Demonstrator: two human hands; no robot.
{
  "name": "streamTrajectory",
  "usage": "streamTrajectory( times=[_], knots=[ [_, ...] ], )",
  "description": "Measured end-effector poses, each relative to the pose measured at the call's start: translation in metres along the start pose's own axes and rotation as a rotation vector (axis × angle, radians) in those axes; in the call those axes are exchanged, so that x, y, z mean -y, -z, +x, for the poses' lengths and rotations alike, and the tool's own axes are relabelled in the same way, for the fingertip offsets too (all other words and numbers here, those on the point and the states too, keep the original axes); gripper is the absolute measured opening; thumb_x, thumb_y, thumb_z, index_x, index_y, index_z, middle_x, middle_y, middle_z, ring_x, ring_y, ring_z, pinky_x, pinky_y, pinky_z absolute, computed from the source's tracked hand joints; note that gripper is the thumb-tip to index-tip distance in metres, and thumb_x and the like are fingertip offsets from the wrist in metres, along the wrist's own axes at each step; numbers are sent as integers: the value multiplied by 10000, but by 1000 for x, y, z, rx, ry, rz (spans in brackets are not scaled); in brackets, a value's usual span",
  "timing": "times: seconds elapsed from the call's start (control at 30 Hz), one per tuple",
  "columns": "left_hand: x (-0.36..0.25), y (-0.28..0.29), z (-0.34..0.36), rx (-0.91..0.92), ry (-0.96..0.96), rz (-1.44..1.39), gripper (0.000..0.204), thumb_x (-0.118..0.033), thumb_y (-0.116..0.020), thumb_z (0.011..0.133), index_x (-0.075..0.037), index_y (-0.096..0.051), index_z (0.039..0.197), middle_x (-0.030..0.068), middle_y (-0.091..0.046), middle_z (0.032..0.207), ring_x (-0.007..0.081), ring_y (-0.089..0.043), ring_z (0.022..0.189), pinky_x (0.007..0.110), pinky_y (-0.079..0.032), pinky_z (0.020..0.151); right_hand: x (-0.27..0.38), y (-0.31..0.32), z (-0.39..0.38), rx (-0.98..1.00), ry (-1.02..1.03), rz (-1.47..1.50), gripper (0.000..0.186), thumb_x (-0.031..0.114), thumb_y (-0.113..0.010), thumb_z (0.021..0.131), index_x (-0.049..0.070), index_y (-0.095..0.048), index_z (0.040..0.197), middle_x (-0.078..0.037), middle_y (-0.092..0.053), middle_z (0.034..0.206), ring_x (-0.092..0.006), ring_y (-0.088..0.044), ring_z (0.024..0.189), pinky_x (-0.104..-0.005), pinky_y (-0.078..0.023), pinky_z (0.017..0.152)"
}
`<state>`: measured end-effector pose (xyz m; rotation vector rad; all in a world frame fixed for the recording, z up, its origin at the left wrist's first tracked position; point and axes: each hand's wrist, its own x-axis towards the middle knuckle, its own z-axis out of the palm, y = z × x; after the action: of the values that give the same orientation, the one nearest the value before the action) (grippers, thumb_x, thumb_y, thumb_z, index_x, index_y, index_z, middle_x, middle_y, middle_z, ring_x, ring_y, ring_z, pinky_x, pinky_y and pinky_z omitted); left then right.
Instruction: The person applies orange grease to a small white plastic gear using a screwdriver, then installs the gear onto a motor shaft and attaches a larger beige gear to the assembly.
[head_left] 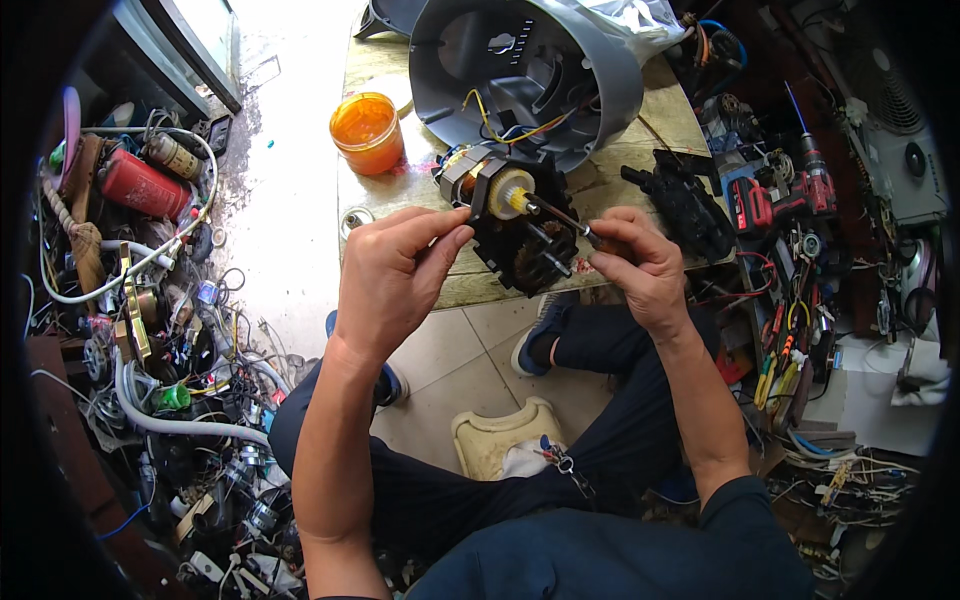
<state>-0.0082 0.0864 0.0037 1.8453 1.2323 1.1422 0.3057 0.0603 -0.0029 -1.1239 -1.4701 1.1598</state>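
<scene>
We see the wooden tabletop [400, 190] carrying a large grey round plastic housing [600, 60] lying on its side, its open mouth toward us, with yellow and blue wires running out of it. In front of it, at the near edge of the tabletop, we hold a black motor assembly [525, 235] with a copper-wound motor at its back and a cream-yellow gear hub on its face. Our left hand [390, 285] grips the left side of this assembly, fingers [445, 240] clenched on its black frame. Our right hand [640, 265] has its fingers closed around a screwdriver [560, 215], whose shaft points left into the yellow hub. An orange-filled clear jar [367, 132] stands on the tabletop, left of the housing. A red cordless drill [790, 195] lies off to the right.
</scene>
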Motion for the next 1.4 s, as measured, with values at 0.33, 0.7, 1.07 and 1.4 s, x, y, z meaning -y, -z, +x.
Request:
streamTrajectory(
  times=[0.33,0.7,1.07,1.4],
  knots=[
    [0,0,0,9,23,-22,197,-53,-815,989,15,-831,1173,121,-820,956,142,-737,792,281,-562,715,-9,22,-23,-70,-25,-22,337,-107,-761,934,-36,-777,1263,-44,-639,1333,-109,-687,1078,-246,-555,942],
    [0,1,1,19,20,-7,199,-53,-816,985,14,-831,1172,128,-821,959,156,-747,799,287,-566,724,-5,10,-10,-47,-45,-19,333,-100,-759,940,-46,-768,1269,-47,-639,1319,-106,-680,1060,-246,-549,933],
    [2,-4,1,-52,-47,-8,157,-67,-810,979,13,-831,1112,130,-769,844,205,-696,646,324,-530,622,-1,23,-35,-182,-180,344,346,-77,-711,989,-63,-717,1334,-79,-696,1269,-127,-670,1103,-269,-534,986],
    [0,-3,1,-44,-51,33,169,-83,-818,977,11,-832,1117,134,-781,866,214,-705,656,323,-541,634,15,20,-47,-145,-232,663,314,76,-584,1125,-34,-659,1410,-144,-737,1172,-181,-680,957,-328,-552,831]
  ],
)
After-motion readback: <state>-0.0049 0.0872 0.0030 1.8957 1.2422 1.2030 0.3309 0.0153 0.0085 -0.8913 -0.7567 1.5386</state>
